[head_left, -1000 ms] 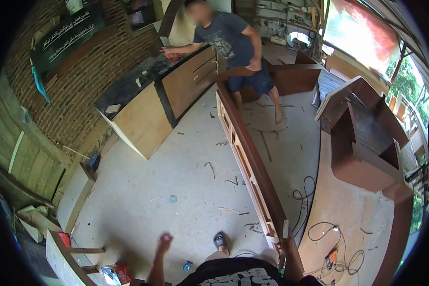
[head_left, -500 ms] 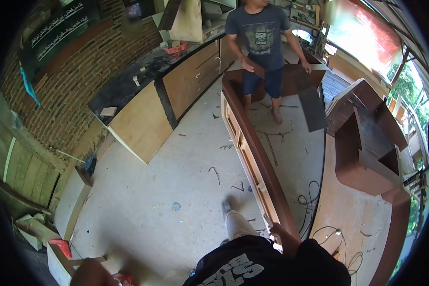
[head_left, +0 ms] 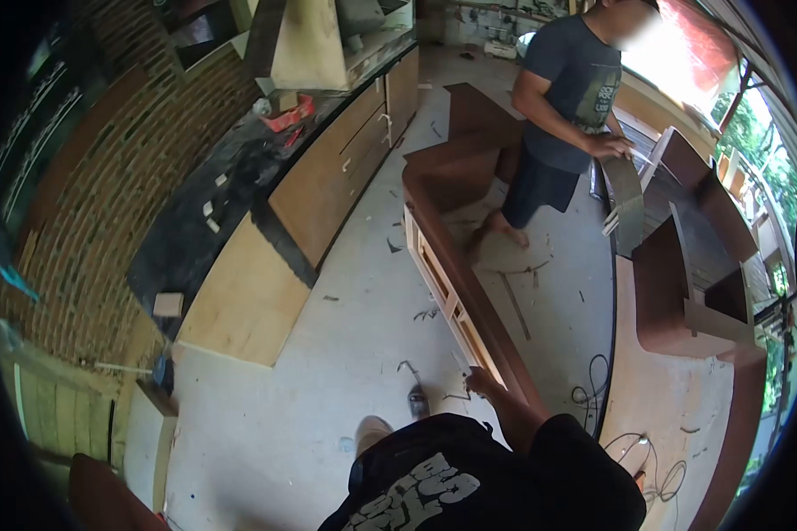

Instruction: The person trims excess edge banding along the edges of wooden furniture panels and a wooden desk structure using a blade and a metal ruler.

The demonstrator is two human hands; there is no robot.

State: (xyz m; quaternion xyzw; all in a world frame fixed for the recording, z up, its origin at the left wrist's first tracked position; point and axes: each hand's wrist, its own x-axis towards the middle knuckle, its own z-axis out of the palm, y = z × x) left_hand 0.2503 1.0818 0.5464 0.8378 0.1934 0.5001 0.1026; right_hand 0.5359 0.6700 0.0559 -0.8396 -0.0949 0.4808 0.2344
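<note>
My right hand [head_left: 480, 382] is closed beside the light wooden frame on the long brown panel's [head_left: 478, 296] left side. A thin, pale object shows at its fingers, too small to make out. Of my left side only part of the arm [head_left: 106, 496] shows at the lower left, and the hand is out of view. The brown panel stands on edge and runs away from me to a brown corner section. Beyond it, a co-worker [head_left: 571, 97] bends to the right with both hands near a dark, flat board [head_left: 624, 203].
A black-topped wooden cabinet [head_left: 319, 195] runs along the brick wall on the left. Brown box furniture [head_left: 673, 292] stands on the right. Cables [head_left: 589, 385] and wood scraps lie on the floor, and my foot [head_left: 418, 403] is near the panel.
The view has moved forward along the panel, with my right hand farther along it. My left hand has left view. The co-worker has turned right and moved the dark board toward the box furniture.
</note>
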